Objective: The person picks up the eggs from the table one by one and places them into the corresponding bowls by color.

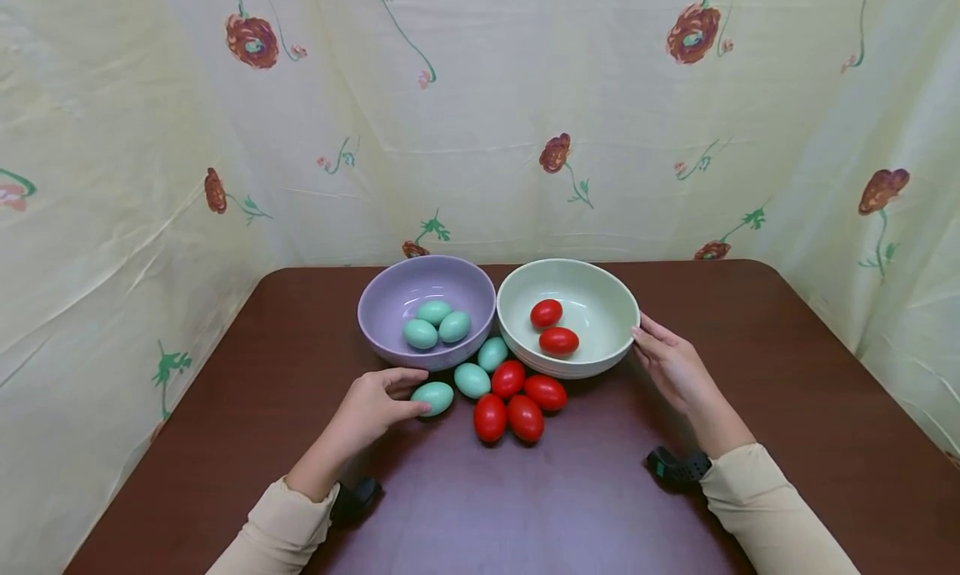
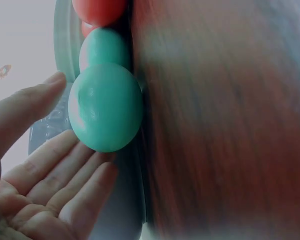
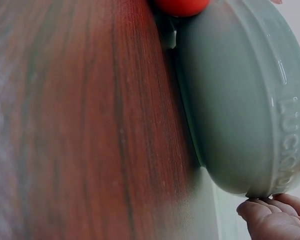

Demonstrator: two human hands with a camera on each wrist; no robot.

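In the head view my left hand (image 1: pixel 372 411) is at a mint-green egg (image 1: pixel 432 398) on the table, with thumb and fingers on either side. A gap shows between the thumb and that egg (image 2: pixel 105 107) in the left wrist view, its fingers stretched out behind. My right hand (image 1: pixel 675 373) rests its fingertips against the right side of a pale green bowl (image 1: pixel 600 296). Inside that bowl lie two red eggs (image 1: pixel 558 342). To its left, a purple bowl (image 1: pixel 382 312) contains three mint-green eggs (image 1: pixel 420 334).
Two more mint-green eggs (image 1: pixel 472 381) and several red eggs (image 1: pixel 526 417) lie in front of the bowls on the dark brown table (image 1: pixel 600 492). A floral curtain (image 1: pixel 465 142) hangs behind the table. Black straps (image 1: pixel 677 468) circle the wrists.
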